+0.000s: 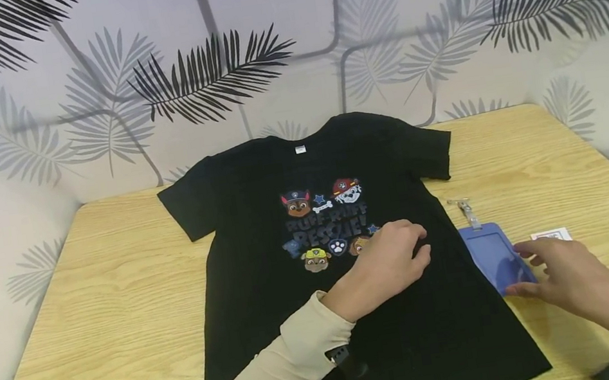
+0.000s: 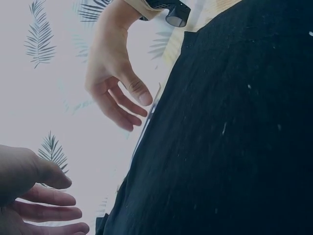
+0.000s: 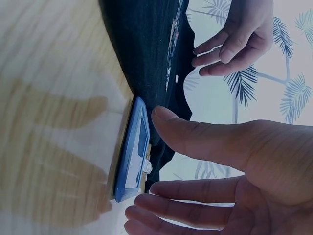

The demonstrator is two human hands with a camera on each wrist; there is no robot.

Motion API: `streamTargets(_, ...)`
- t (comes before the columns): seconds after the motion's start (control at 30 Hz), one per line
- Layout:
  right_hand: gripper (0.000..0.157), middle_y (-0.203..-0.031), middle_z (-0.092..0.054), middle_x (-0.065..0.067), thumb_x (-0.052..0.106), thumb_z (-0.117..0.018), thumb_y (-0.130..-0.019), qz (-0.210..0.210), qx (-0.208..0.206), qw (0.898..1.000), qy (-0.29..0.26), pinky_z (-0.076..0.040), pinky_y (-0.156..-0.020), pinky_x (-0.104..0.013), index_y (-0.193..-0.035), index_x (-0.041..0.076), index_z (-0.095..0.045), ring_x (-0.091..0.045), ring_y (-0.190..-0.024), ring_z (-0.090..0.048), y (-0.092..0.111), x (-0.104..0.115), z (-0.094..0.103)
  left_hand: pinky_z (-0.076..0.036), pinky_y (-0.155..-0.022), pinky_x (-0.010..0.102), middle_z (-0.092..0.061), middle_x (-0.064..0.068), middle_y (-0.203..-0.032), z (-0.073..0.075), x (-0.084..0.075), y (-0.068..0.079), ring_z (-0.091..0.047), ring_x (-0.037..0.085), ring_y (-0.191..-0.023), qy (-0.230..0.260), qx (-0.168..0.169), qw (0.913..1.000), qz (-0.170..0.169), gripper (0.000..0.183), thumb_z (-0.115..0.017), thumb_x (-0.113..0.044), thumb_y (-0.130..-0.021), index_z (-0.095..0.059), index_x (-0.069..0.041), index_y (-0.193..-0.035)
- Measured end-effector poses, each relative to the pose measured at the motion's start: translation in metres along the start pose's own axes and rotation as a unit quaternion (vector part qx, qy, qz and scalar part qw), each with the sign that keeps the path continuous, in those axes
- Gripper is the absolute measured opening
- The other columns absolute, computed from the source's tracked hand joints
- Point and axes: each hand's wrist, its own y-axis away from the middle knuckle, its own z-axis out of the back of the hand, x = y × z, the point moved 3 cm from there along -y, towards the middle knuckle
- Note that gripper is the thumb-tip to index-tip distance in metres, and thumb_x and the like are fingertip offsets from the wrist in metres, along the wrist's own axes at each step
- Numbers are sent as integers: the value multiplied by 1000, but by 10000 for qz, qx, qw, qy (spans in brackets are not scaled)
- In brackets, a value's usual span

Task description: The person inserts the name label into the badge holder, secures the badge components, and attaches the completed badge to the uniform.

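A black T-shirt (image 1: 265,325) with a cartoon dog print lies spread flat, its collar toward the wall. Above the lower right part of the print hovers my left hand (image 1: 387,259), fingers loosely bent and holding nothing. A blue badge holder (image 1: 491,254) with a clear window lies against the shirt's right side, its metal clip (image 1: 467,212) pointing away from me. My right hand (image 1: 566,267) reaches over it, thumb and fingers spread at its right edge. In the right wrist view, a gap shows between the thumb (image 3: 190,139) and the holder (image 3: 128,161).
A small white card (image 1: 559,234) lies beyond the right hand, partly covered by it. The wooden table (image 1: 116,307) extends to both sides of the shirt. A leaf-patterned wall covering (image 1: 268,13) stands behind the table's far edge.
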Motion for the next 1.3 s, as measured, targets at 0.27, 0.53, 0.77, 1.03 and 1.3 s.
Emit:
streamTargets(0.27,65,-93,-66,-29,22,-88,-65,67,-43,9999,-60,-53,-67,-51,-109,-16,-60,-39,-79,-67,3,0,1,-45,-67,12,-68,3,-97,-10,-6,-5,-58,7,-79,-87,-109,9999,-78,18,-60,-16,-95,-71,-5,-105)
streamTargets(0.53,65,-91,-68,-26,22,-89,-64,7,-94,10000,-28,-52,-66,-50,-109,-16,-61,-37,-77,-67,8,-2,0,-43,-63,13,-66,2,-88,-17,-9,-10,-55,7,-73,-127,-138,9996,-196,15,-61,-15,-94,-71,-6,-99)
streamTargets(0.77,66,-89,-68,-25,22,-89,-64,-76,-124,9999,-50,-53,-66,-49,-110,-15,-60,-35,-74,-68,11,-6,2,-41,-61,12,-63,-1,-84,-25,-17,-22,-53,5,-71,-174,-105,9993,-302,15,-60,-15,-94,-71,-7,-98)
streamTargets(1.03,63,-89,-68,-25,21,-89,-64,-217,-124,9997,-55,-53,-65,-48,-108,-15,-61,-35,-75,-68,11,-7,2,-36,-54,14,-51,-5,-67,-34,-27,-39,-48,6,-61,-192,-153,9990,-372,26,-59,-15,-94,-59,-14,-68)
streamTargets(1.3,60,-93,-67,-26,17,-88,-65,-210,-25,9994,-290,-54,-63,-46,-108,-14,-61,-34,-76,-66,6,-2,0,-31,-45,15,-42,-3,-54,-45,-29,-47,-39,5,-47,-2,-122,9996,-256,39,-57,-10,-93,-45,-13,-56)
